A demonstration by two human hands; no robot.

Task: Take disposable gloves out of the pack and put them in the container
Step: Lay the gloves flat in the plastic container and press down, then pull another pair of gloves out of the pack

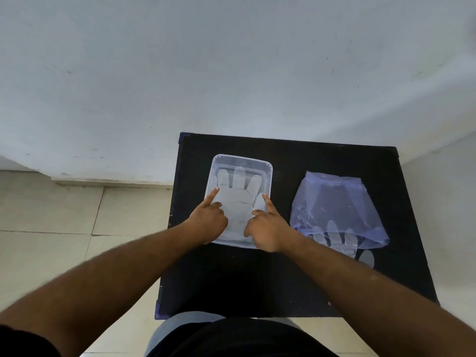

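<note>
One glove [238, 199] flat in clear container [268, 173], left hand [210, 219] and right hand [268, 229] smoothing it with forefingers, grip on nothing. Blue pack [337, 202] on desk [231, 279] holds more gloves [334, 239], so plenty left.

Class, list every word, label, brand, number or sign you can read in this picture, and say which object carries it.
None can be read.
Container: clear plastic, no print visible.
Glove in the container: plain, unmarked.
Pack: bluish translucent bag, no legible print; tiny dark specks near its top edge are too small to read.
Gloves at the pack's mouth: unmarked.
Table: plain black.
</note>
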